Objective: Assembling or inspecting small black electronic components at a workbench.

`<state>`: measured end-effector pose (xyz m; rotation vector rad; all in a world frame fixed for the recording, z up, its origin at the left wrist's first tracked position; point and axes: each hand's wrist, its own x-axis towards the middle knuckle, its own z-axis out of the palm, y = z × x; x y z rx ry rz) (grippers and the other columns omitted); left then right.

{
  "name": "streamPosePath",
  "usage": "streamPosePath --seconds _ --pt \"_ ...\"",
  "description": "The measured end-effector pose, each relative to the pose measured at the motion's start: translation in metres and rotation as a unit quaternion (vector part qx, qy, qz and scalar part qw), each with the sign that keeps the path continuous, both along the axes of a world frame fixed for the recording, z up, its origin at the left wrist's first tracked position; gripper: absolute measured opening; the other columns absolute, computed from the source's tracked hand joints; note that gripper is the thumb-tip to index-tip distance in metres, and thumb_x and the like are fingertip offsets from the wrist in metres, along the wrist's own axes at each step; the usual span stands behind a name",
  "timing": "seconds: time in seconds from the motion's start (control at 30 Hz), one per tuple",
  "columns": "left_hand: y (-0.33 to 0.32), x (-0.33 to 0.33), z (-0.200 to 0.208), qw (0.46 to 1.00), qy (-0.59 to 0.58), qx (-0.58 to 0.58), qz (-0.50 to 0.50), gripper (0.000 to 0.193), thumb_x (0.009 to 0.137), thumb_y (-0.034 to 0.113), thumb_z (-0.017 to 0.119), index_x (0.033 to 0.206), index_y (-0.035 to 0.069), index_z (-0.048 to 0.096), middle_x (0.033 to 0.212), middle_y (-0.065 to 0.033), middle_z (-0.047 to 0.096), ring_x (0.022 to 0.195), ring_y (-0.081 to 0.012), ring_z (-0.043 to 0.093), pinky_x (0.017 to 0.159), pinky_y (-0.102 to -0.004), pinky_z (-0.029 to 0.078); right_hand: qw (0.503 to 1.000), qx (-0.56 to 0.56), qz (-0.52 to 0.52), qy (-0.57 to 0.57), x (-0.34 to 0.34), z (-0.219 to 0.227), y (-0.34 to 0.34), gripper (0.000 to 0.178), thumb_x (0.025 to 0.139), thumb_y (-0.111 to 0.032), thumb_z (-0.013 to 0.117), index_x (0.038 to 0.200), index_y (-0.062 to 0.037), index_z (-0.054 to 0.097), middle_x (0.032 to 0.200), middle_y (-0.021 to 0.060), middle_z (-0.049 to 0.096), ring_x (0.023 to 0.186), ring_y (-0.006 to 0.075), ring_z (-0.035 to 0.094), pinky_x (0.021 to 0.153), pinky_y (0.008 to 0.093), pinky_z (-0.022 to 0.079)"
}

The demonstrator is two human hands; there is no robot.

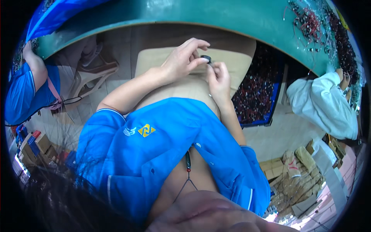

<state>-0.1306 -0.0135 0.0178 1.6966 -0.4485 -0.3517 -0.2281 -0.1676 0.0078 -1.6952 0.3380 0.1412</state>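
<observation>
Over my lap, covered by a beige cloth, my two hands meet at a small black round part. The thumb of my left hand presses against that part, while its other fingers curl above. Just below the part, my right hand is closed in a pinch with its fingertips close to it. Whatever those right fingertips grip is too small and hidden to make out.
A green tabletop curves across ahead of me, with a pile of small wired parts at its right. Beside my right knee stands a blue-rimmed bin of similar parts. Co-workers sit on both sides; a plastic chair is at left.
</observation>
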Motion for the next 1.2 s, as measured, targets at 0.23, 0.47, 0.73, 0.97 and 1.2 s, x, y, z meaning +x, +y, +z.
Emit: streamPosePath --seconds 0.23,0.47,0.73,0.97,1.2 --pt "0.002 0.126 0.030 0.908 -0.341 0.156 0.188 0.025 0.087 0.014 0.063 0.111 0.006 0.060 0.098 -0.0078 0.061 0.077 -0.0207 0.059 0.070 -0.0289 0.050 0.977 -0.091 -0.188 -0.043 -0.028 -0.009 -0.068 0.008 0.094 -0.013 0.056 0.094 -0.0057 0.053 0.070 0.0006 0.056 0.053 0.0079 0.048 0.050 0.0213 0.037" --pt "-0.007 0.255 0.006 0.777 -0.340 0.495 0.185 0.034 0.077 0.015 0.066 0.107 0.004 0.057 0.106 -0.0156 0.055 0.096 -0.0335 0.050 0.088 -0.0394 0.042 0.767 -0.594 -0.239 0.038 -0.070 -0.021 -0.151 0.018 0.088 -0.023 0.057 0.099 -0.0087 0.059 0.087 0.0061 0.065 0.078 0.0290 0.061 0.071 0.0377 0.048" --pt "0.017 0.269 -0.011 0.724 -0.552 0.367 0.189 0.027 0.088 0.027 0.062 0.110 0.011 0.061 0.094 -0.0106 0.064 0.082 -0.0300 0.062 0.072 -0.0384 0.051 0.787 -0.537 -0.303 -0.034 -0.043 -0.005 -0.149 0.013 0.086 -0.015 0.057 0.098 -0.0097 0.063 0.092 0.0050 0.065 0.083 0.0250 0.060 0.076 0.0342 0.048" --pt "0.009 0.202 0.003 0.841 -0.460 0.231 0.169 0.027 0.088 0.006 0.056 0.114 0.009 0.060 0.084 -0.0064 0.061 0.068 -0.0214 0.056 0.064 -0.0310 0.046 0.808 -0.421 -0.361 -0.199 0.028 0.033 -0.185 0.011 0.086 -0.010 0.056 0.095 -0.0064 0.062 0.086 0.0047 0.064 0.073 0.0203 0.058 0.070 0.0309 0.047" --pt "0.015 0.181 0.010 0.922 -0.306 0.155 0.178 0.021 0.091 0.012 0.057 0.112 0.009 0.062 0.083 -0.0025 0.059 0.066 -0.0146 0.053 0.061 -0.0276 0.044 0.755 -0.475 -0.409 -0.193 0.108 0.021 -0.299 0.014 0.086 -0.013 0.055 0.097 -0.0075 0.062 0.097 0.0082 0.060 0.081 0.0228 0.058 0.073 0.0344 0.047"
